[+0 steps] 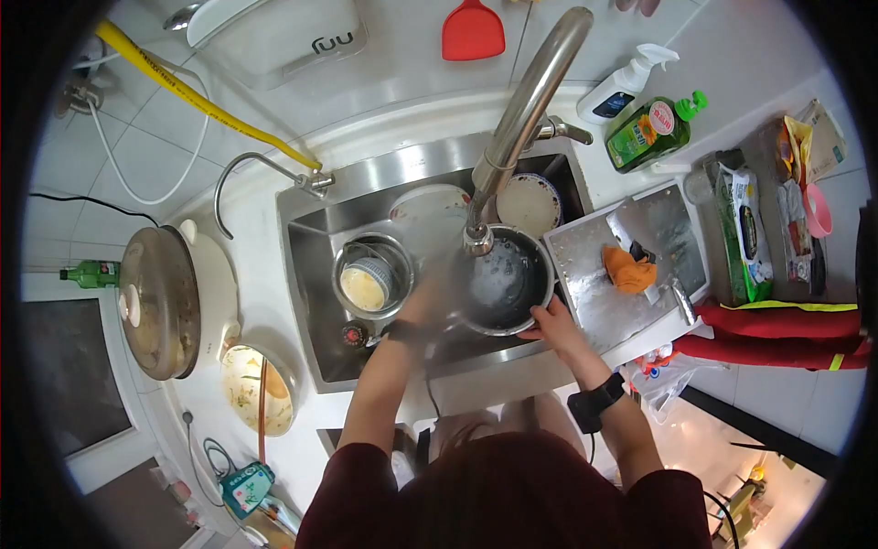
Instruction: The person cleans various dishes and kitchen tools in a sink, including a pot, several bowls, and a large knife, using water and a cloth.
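Observation:
A round metal pot (531,281) with a dark interior sits in the stainless-steel sink (302,343), directly under the faucet spout (478,240). Foamy water covers part of its bottom. My right hand (557,328) grips the pot's near right rim, thumb on the edge and fingers underneath. At the pot's left side is my left hand (433,302); a blur hides its fingers and whether it holds anything. To its left stands a metal bowl (338,291) with a patterned small bowl (367,285) inside. Behind the pot lie a rimmed plate (528,202) and a larger pale dish (431,199).
A metal drainboard (583,302) at right carries an orange cloth (627,269). Behind it stand a green soap bottle (648,134) and a spray bottle (624,86). On the left counter are a lidded cooker (212,295) and a soiled bowl (236,405) with chopsticks (262,398).

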`<state>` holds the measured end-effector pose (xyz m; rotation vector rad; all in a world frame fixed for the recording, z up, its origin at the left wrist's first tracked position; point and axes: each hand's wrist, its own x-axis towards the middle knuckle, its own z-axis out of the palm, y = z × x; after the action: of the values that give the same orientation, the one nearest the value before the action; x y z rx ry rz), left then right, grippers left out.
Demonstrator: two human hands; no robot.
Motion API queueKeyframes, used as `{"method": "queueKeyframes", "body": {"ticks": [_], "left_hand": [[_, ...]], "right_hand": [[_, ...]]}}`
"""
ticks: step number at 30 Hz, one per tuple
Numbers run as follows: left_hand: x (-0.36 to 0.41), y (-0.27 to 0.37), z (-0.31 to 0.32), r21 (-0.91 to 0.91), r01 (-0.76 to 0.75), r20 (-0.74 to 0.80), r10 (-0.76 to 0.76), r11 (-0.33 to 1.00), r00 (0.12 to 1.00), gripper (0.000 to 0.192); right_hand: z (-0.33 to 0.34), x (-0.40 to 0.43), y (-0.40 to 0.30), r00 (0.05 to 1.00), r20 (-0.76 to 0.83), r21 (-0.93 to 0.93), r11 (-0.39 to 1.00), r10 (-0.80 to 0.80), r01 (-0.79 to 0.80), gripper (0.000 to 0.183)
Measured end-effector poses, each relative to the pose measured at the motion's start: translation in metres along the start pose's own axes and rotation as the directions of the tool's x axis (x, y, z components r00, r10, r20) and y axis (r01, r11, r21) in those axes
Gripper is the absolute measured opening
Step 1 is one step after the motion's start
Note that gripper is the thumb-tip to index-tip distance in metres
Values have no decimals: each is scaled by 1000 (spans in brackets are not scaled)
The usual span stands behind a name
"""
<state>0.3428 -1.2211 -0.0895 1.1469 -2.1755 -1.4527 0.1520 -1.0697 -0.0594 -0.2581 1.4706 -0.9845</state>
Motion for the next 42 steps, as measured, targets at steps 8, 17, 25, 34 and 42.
{"method": "queueKeyframes", "body": {"ticks": [8,17,25,34,42], "left_hand": [[-46,34,-42,-39,-63,-75,60,997,995,30],[-58,48,-27,-277,-24,-163,-22,960,986,31],[-76,72,-20,161,7,-440,66,987,895,39],[-54,-80,49,-458,102,114,-56,883,992,37],[-42,-88,51,-245,167,-70,-190,955,979,36]], "right_hand": [[-15,3,-11,997,2,-81,993,-81,81,44],[-8,21,7,996,85,-100,995,-18,27,43],[-1,22,-8,982,186,-154,988,17,12,41],[-2,9,-32,977,209,-253,963,-34,88,36],[-21,15,-25,781,1,-673,577,-625,462,32]]}}
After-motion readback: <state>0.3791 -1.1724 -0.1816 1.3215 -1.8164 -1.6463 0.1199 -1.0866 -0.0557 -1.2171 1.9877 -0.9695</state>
